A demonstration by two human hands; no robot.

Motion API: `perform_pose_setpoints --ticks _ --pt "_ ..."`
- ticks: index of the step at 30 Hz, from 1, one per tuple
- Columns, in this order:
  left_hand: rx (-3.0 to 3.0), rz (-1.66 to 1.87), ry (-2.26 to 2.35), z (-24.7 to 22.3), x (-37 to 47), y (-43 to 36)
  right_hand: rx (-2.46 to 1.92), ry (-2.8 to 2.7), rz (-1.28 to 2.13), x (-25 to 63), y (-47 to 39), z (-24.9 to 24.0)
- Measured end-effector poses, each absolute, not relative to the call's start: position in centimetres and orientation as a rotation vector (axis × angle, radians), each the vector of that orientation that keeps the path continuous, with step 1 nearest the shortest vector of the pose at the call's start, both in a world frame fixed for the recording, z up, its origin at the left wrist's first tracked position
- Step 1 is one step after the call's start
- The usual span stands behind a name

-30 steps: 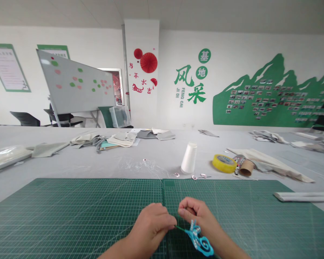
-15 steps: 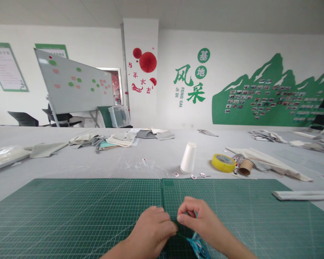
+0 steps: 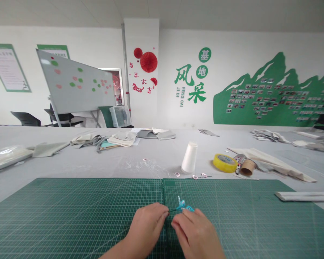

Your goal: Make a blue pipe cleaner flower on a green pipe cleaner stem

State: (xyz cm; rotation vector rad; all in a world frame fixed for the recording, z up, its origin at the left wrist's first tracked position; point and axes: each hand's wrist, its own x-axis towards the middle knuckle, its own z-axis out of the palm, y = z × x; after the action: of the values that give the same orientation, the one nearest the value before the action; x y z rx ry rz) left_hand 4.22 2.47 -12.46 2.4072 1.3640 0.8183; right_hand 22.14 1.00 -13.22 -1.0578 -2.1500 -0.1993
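My left hand (image 3: 148,225) is low in the centre, its thumb and forefinger pinched on a thin dark cord (image 3: 172,210). From there the cord runs right to a small bright-blue piece with clear bead-like parts (image 3: 181,205). Part of that blue piece disappears behind the fingers of my right hand (image 3: 197,230). This hand is closed, with thumb and fingertips pressed together just right of the left fingertips; what lies between them is hidden. Both hands are over the green cutting mats (image 3: 97,205), near the seam where the two mats meet.
Beyond the mats stand a white thread cone (image 3: 189,158), a yellow tape roll (image 3: 225,163) and a cardboard tube (image 3: 247,167). Small pinkish rings (image 3: 195,177) lie near the mat edge. Clear tangled thread (image 3: 142,165) and fabric scraps (image 3: 122,138) are further back. A rolled pale cloth (image 3: 307,196) lies right.
The blue piece has swung from below the right hand to beyond its fingers. My right hand has turned over and moved lower; my left hand has shifted slightly up and left.
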Motion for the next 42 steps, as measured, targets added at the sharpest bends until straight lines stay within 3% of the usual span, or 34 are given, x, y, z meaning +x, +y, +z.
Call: perform_pose_setpoints --ticks 4,8,11,23,32,42 --pt "2.301 0.845 1.376 -12.4 4.3 2.6 -1.143 -2.175 -0.066 22.4 1.1 -13.7" --pt "2.206 0.862 1.382 -12.3 4.4 2.7 -1.3 -2.034 0.43 22.4 1.3 -13.2" --pt "2.144 0.884 1.382 -12.3 4.4 2.8 -1.347 -1.917 0.622 22.2 1.4 -12.9" --pt "2.109 1.015 1.192 -12.4 4.0 3.0 -1.19 -1.564 1.24 22.2 2.6 -12.8" --pt "2.422 0.906 0.92 -11.8 4.1 2.4 -1.053 -1.394 1.588 23.6 3.4 -11.7" --pt "2.728 0.687 0.899 -11.3 4.4 2.2 -1.08 -1.494 1.67 24.1 3.0 -10.4"
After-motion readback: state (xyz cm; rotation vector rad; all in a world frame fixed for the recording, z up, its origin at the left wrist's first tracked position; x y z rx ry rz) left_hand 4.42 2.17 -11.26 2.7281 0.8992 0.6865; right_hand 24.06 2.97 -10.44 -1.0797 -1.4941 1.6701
